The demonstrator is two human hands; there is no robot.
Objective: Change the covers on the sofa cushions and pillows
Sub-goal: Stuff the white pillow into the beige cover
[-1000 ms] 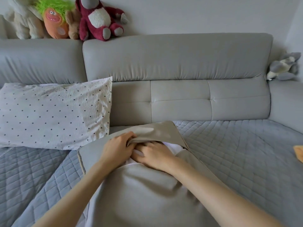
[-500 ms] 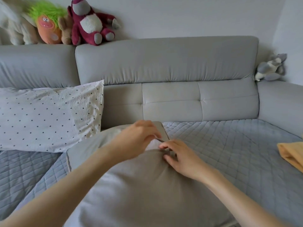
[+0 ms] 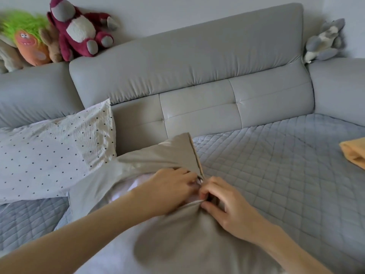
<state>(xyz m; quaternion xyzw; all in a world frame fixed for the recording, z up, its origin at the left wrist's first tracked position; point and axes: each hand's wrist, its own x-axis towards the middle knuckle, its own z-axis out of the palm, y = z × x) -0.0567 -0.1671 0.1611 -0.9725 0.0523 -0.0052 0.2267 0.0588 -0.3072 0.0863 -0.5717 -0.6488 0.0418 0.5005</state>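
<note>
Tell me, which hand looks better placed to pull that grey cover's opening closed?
Probably the right hand: its fingers pinch the seam where the grey cover opening ends. The left hand grips the edge beside it, over the exposed white insert, steadying.

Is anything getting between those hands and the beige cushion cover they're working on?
Nothing visible does. The left hand and right hand both grip the beige fabric cushion cover at its opening, white inner cushion showing.

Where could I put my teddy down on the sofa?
The quilted seat is bare between the grey cushion and the folded yellow cloth. The left is crowded by the dotted pillow; both hands work on the cushion.
</note>
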